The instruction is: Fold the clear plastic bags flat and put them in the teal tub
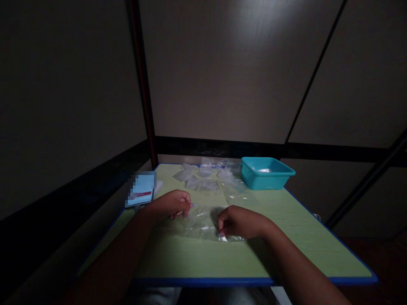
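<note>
A clear plastic bag (pixel 202 222) lies flat on the green table in front of me. My left hand (pixel 178 204) is at its upper left part, fingers curled and pinching the plastic near a small pale spot. On the bag's right part rests my right hand (pixel 237 221), its thumb and fingertips pressed together on the plastic, with a shiny patch just below them. Whether either hand holds anything besides the film is too small to tell.
Several small clear packets (pixel 202 183) are spread at the back of the table (pixel 295 250). More clear plastic (pixel 237 190) lies right of them. A turquoise basin (pixel 265 180) with something clear inside stands back right. A phone-like screen (pixel 141 190) is at the left edge.
</note>
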`<state>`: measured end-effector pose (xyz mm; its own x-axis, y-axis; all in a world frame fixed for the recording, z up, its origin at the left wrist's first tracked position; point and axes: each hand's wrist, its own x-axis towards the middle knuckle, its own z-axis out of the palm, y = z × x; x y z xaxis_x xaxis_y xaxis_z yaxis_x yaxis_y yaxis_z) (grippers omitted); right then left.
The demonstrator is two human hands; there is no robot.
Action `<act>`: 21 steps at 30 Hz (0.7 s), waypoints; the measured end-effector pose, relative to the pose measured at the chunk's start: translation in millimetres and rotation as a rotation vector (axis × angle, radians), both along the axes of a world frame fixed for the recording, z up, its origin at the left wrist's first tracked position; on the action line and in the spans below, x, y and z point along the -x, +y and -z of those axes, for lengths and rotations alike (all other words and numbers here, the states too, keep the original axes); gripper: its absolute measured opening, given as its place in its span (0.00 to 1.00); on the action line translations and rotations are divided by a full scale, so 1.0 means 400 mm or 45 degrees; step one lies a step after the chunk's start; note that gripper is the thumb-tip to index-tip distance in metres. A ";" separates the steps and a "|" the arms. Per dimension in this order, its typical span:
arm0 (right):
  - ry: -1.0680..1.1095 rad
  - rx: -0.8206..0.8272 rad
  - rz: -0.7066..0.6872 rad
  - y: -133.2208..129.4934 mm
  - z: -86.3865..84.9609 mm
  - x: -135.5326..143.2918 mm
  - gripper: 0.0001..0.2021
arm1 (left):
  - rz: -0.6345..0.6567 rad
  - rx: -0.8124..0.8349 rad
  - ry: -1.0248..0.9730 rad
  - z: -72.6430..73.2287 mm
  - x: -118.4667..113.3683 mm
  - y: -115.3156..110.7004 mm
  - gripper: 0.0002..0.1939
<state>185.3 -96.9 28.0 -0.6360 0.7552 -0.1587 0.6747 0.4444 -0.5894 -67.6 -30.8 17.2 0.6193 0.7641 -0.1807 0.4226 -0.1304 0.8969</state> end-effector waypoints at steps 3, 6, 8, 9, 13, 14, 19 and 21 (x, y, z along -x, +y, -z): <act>0.012 0.029 0.002 0.000 0.002 -0.001 0.05 | -0.017 -0.055 -0.002 0.000 -0.003 0.001 0.09; 0.025 0.034 0.004 0.001 0.003 0.000 0.06 | -0.053 -0.132 -0.054 0.001 -0.007 0.005 0.11; 0.034 0.031 0.007 0.002 0.004 0.001 0.06 | -0.088 -0.191 -0.090 0.000 -0.009 0.009 0.12; 0.037 0.029 0.008 0.002 0.006 0.002 0.06 | -0.106 -0.219 -0.100 -0.003 -0.009 0.010 0.12; 0.033 0.008 -0.010 0.009 0.016 0.005 0.06 | -0.188 -0.375 -0.100 -0.042 -0.014 -0.017 0.11; 0.030 0.001 -0.015 0.011 0.019 0.005 0.06 | -0.210 -0.473 -0.082 -0.057 -0.017 -0.035 0.10; 0.042 -0.015 -0.031 0.016 0.023 0.007 0.06 | -0.047 -1.178 0.214 -0.097 -0.055 -0.188 0.10; 0.056 -0.017 -0.035 0.016 0.025 0.008 0.05 | 0.119 -1.264 0.353 -0.074 -0.076 -0.254 0.18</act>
<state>182.1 -90.6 17.9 -0.6629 0.7390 -0.1201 0.6355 0.4705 -0.6122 -37.4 -132.4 46.8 0.7164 0.5981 0.3592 0.5482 -0.8010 0.2405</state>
